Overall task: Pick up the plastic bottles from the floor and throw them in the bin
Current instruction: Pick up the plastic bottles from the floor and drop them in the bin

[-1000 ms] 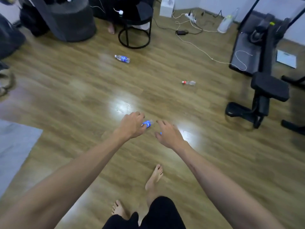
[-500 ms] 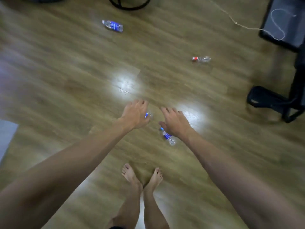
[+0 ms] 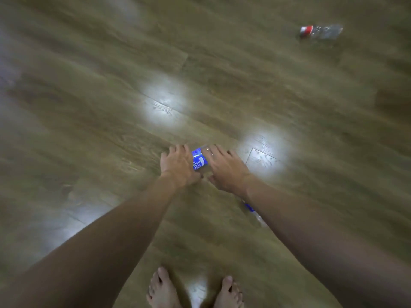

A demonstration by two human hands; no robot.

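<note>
The view has dropped toward the wooden floor (image 3: 89, 107), the furniture now out of sight. Both hands have closed in on the blue-labelled bottle (image 3: 198, 160): left hand (image 3: 178, 166) and right hand (image 3: 224, 168) flank it, fingers fairly straight, grip unclear. Second blue-labelled bottle (image 3: 252, 211) under the right forearm; red-capped bottle (image 3: 320, 32) well apart. Pickup looks imminent

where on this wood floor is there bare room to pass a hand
Bare boards run left of the left hand, and between the hands and the clear red-labelled plastic bottle. Crowded at the blue-labelled plastic bottle between both hands, and under the right hand's forearm, where another blue-labelled bottle lies.
</note>
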